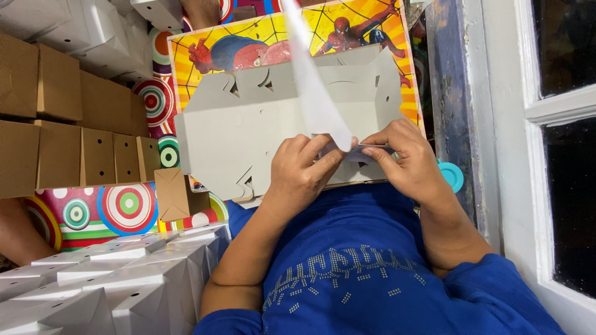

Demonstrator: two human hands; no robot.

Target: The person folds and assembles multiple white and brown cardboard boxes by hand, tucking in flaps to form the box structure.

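Flat grey cardboard box blank (248, 133), laid over a colourful board at lap level. Judged light, stiff, easily creased. White paper strip (313, 87), thin and floppy, is pinched by left hand (298, 170) and right hand (403, 161); best held at edges.

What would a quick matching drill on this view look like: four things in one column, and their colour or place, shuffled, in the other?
Things:
1. die-cut cardboard sheet
2. paper strip
3. folded boxes
4. round lid

Descriptions:
A. brown, stacked at the left
B. teal, beside the right hand
C. grey, flat under both hands
D. white, rising from between the left hand and the right hand

Pairs: 1-C, 2-D, 3-A, 4-B
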